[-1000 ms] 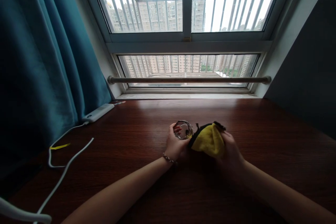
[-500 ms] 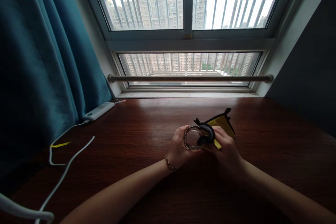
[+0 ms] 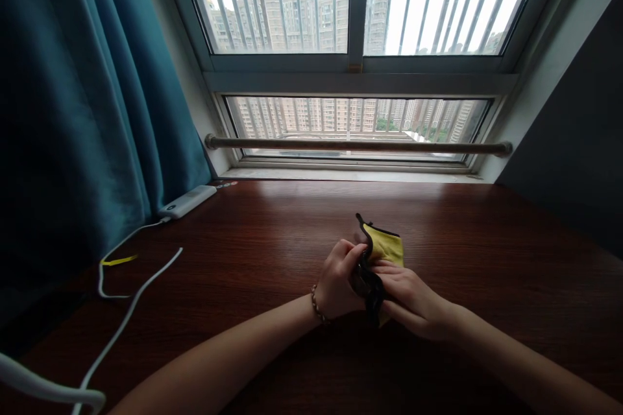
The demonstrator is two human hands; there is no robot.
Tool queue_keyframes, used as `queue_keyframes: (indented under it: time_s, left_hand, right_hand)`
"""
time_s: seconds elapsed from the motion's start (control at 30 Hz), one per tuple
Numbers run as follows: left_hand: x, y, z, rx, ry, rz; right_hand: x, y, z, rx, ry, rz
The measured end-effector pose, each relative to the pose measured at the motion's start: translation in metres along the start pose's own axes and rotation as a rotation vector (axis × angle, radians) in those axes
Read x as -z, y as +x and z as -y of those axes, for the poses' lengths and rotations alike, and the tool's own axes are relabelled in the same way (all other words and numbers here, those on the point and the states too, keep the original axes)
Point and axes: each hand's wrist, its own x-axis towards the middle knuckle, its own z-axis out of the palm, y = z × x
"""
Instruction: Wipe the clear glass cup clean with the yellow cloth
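Right hand [image 3: 411, 301] grips a yellow cloth [image 3: 388, 246] with black edging, fingers closed on it. Left hand [image 3: 338, 280], bracelet [image 3: 317, 305] at the wrist, curls around a glass [image 3: 359, 284]; from where I stand it's mostly hidden behind fingers and cloth. Cloth sits against the glass, hands close together over the brown table [image 3: 272, 227]. White cable [image 3: 125, 318] well off to the left, near blue curtain [image 3: 97, 91].
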Motion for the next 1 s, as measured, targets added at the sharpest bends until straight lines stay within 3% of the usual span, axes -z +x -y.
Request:
queue_keyframes:
  time_s: [0.1,0.17,0.37,0.47,0.6,0.73,1.0]
  left_hand:
    - [-0.001,-0.003,0.001,-0.075,0.017,0.002]
    - [-0.002,-0.004,0.002,-0.100,0.023,0.018]
    - [-0.005,-0.001,0.001,-0.069,-0.062,-0.007]
    - [-0.004,0.002,0.002,-0.005,-0.085,-0.014]
    - [-0.001,0.005,0.005,0.066,-0.151,0.024]
    - [0.000,0.007,0.007,0.045,-0.180,0.076]
    - [-0.005,0.000,0.003,0.001,-0.013,0.002]
  right_hand:
    - [0.005,0.001,0.007,-0.029,0.080,0.019]
    - [0.006,0.000,0.008,-0.058,0.017,0.015]
    - [-0.004,-0.005,0.002,-0.019,-0.503,0.037]
    - [-0.007,-0.006,-0.005,0.013,-0.629,-0.005]
    - [-0.008,-0.008,-0.018,0.030,-0.620,-0.033]
    - [-0.011,-0.011,-0.026,0.075,-0.530,-0.017]
    - [-0.016,-0.009,-0.019,-0.026,-0.558,-0.022]
